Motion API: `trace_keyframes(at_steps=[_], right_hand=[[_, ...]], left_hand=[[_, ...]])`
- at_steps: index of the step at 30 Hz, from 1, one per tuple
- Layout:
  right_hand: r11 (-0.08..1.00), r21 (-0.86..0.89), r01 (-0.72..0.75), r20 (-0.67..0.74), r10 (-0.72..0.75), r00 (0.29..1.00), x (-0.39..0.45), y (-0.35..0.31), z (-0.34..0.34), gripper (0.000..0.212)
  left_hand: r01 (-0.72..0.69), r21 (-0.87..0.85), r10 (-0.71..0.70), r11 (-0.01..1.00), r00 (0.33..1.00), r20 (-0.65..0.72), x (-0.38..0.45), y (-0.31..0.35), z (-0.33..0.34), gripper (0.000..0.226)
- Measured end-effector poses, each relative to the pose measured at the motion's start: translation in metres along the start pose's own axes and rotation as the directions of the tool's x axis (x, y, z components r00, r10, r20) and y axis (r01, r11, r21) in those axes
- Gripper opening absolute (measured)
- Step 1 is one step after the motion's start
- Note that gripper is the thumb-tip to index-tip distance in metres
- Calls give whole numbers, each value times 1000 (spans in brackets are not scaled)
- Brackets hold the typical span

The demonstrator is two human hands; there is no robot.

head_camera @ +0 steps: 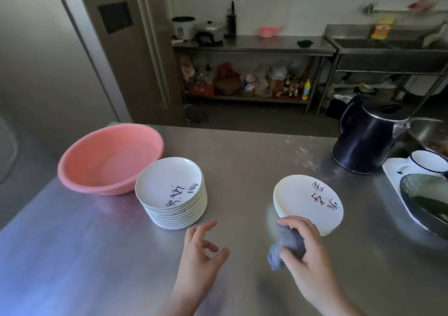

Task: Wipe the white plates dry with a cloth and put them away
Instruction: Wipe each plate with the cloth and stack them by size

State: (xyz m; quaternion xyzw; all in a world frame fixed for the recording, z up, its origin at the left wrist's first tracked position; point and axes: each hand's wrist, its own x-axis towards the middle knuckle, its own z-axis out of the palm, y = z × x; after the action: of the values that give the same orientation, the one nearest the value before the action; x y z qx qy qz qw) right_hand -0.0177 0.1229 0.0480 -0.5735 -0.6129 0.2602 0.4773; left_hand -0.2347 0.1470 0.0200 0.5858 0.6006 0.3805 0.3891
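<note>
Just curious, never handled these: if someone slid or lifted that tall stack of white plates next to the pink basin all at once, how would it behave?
The tall stack holds many plates, so it is probably heavy. Its glossy plates on smooth steel would likely slide easily, and the upper ones could shift. They look breakable.

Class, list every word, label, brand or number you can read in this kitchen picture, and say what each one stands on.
Tall stack of plates: brush-style characters on top plate, too blurred to read.
Short stack of plates: same kind of characters, unreadable.
Yellow packet by the sink: red print, too blurred.
Bottles and jars on the lower shelf: labels too small.
Nothing here can be quoted.
</note>
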Motion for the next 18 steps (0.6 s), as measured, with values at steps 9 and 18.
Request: trace_keyframes(at_steps=[9, 18], right_hand=[[998, 11, 69, 25, -69, 997, 18, -37, 86, 52], [998, 21, 56, 11, -56, 998, 26, -61, 131, 44]], left_hand=[[130, 30, -119, 991, 964, -236, 45, -25, -110, 37], [297, 109, -264, 949, 933, -244, 110, -54, -151, 42]])
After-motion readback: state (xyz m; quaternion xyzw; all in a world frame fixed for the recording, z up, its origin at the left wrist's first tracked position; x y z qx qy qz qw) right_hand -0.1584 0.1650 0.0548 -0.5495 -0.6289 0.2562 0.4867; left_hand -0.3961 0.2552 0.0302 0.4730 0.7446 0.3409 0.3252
